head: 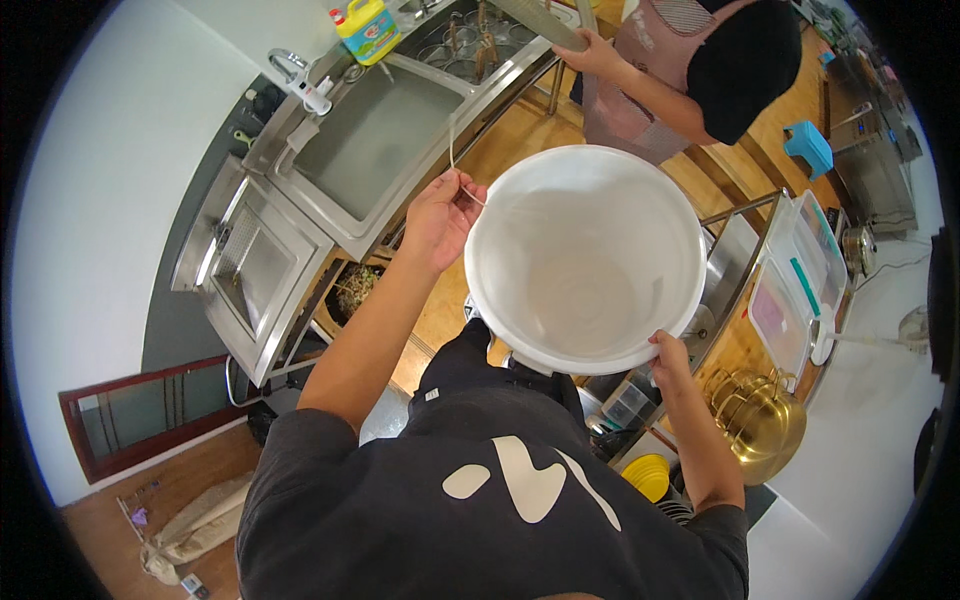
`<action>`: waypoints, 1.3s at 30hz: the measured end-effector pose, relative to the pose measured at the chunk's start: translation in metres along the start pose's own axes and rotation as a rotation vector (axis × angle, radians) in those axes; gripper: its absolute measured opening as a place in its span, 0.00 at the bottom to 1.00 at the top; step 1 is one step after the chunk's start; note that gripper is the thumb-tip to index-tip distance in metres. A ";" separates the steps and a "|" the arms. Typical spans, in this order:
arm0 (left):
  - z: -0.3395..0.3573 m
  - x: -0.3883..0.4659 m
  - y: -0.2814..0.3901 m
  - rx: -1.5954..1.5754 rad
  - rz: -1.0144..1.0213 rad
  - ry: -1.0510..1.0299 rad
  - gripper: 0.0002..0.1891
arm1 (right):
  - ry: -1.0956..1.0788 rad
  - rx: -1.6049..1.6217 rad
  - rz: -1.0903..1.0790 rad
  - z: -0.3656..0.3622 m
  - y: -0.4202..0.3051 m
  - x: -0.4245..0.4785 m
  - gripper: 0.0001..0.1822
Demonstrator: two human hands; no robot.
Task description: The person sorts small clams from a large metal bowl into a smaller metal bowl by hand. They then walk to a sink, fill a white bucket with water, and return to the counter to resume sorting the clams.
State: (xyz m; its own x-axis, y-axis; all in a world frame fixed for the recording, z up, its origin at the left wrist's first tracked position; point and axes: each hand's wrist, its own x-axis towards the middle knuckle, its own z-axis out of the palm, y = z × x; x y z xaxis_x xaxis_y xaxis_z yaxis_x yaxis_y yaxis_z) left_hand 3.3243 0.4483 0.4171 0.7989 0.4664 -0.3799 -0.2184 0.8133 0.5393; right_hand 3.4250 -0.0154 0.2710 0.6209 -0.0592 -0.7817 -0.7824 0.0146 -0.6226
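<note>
A large white plastic bucket (585, 262) is in front of me, its opening turned up to the camera and nothing seen inside. My right hand (669, 358) grips its rim at the lower right. At the bucket's upper left, my left hand (444, 217) pinches a thin pale cord or strip (451, 142); its lower end reaches the bucket's rim, and its other end rises over the sink edge. Beyond my left hand lies a stainless steel sink basin (379, 142) holding cloudy water.
A co-worker in a pink apron (626, 112) stands beyond the bucket. A yellow detergent jug (365, 30) and a faucet (304, 82) are at the sink. Golden pots (765, 427) and plastic containers (784, 300) occupy the right table. A blue stool (808, 148) stands farther back.
</note>
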 end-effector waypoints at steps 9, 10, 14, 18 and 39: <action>-0.001 -0.004 0.018 -0.006 0.020 0.052 0.11 | 0.005 0.005 0.009 0.024 0.016 0.039 0.25; -0.007 -0.002 0.015 -0.020 0.013 0.075 0.10 | 0.001 0.017 0.004 0.021 0.025 0.056 0.25; -0.051 0.009 -0.015 -0.031 -0.064 0.204 0.08 | -0.041 0.023 0.090 0.030 0.043 0.095 0.25; -0.098 0.014 -0.053 -0.024 -0.166 0.338 0.06 | -0.061 0.039 0.136 0.041 0.062 0.124 0.21; -0.310 -0.253 -0.122 0.107 -0.024 1.138 0.11 | -0.352 0.074 0.375 0.158 0.214 0.239 0.08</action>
State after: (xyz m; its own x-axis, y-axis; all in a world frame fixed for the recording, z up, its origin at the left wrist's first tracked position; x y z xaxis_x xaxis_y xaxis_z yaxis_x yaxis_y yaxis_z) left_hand 2.9751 0.3389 0.2138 -0.1806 0.5402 -0.8219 -0.1180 0.8177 0.5634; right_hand 3.4142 0.1311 -0.0550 0.2867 0.3031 -0.9088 -0.9568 0.0420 -0.2878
